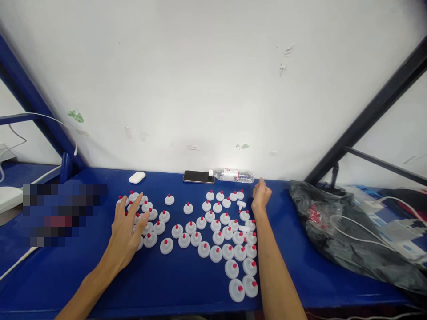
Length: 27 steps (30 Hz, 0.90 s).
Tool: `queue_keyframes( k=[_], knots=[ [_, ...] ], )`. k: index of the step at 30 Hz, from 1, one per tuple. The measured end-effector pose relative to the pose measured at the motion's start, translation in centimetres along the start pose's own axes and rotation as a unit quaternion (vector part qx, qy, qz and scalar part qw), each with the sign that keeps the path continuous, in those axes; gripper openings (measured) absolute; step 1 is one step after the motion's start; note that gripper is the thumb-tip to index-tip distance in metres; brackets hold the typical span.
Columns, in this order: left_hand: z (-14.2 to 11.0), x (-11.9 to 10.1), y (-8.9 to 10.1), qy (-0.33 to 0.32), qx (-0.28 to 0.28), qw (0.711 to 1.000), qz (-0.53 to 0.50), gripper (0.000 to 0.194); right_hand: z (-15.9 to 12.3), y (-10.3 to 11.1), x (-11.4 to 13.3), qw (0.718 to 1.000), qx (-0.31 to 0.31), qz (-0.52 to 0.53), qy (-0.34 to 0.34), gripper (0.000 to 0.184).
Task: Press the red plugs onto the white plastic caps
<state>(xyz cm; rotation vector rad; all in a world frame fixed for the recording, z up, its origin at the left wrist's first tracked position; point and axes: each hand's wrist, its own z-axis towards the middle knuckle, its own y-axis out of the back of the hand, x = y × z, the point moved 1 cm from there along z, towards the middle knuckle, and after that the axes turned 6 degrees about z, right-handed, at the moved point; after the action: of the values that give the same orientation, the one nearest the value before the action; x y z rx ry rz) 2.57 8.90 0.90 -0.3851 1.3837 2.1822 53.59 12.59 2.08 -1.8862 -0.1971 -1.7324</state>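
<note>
Several white round caps with red tips stand spread over the blue table. My left hand lies flat with fingers stretched out over the caps at the left end of the group. My right hand reaches to the far right edge of the group, fingers curled in loosely, next to a white cap lying on its side. What the curled fingers hold, if anything, is hidden.
A black phone, a plastic water bottle and a white earbud case lie along the white wall. A black plastic bag with white cables sits at the right. Dark metal frame bars slant up on both sides.
</note>
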Motion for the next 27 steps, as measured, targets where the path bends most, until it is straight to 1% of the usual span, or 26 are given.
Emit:
queue_keyframes(
  k=[4, 10, 15, 18, 27],
  knots=[
    [0.1, 0.0, -0.2, -0.01, -0.004, 1.0, -0.025, 0.071, -0.1, 0.1, 0.2, 1.0, -0.006, 0.005, -0.002, 0.046],
    [-0.2, 0.1, -0.4, 0.015, -0.005, 0.999, -0.033, 0.071, -0.3, 0.0, 0.4, 1.0, 0.012, -0.006, 0.007, 0.045],
    [-0.4, -0.4, 0.0, 0.026, 0.005, 0.999, -0.025, 0.073, -0.2, 0.2, 0.2, 1.0, 0.018, -0.018, 0.002, 0.046],
    [-0.4, -0.8, 0.2, 0.021, 0.008, 0.999, -0.023, 0.073, -0.3, 0.2, 0.3, 0.999, 0.022, -0.023, 0.001, 0.046],
    [-0.2, -0.8, 0.1, 0.021, 0.003, 0.999, -0.03, 0.073, -0.8, -0.2, 0.7, 0.999, 0.036, -0.03, 0.027, 0.047]
  ],
)
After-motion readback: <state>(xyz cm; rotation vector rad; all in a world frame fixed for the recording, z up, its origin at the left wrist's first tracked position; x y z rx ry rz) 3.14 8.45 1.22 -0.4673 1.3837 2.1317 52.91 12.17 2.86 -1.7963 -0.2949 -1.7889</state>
